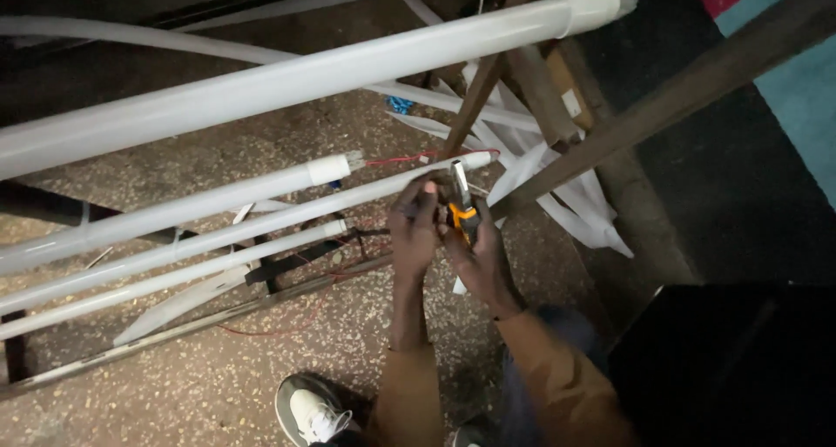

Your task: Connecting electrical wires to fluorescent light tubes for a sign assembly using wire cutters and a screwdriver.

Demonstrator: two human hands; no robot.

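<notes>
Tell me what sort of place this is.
Probably a lighting repair workshop or storeroom floor. Long white tube lights lie stacked over a speckled floor, loose red wires trail from their ends, and the person's right hand holds a small orange-handled tool beside the left hand.

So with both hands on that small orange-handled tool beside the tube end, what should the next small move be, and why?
Probably bring the orange-handled metal tool toward the red wire at the long white tube's end: both hands, left and right, grip it just below.

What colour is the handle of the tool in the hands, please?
Orange handle, with a metal tip; head view.
</notes>
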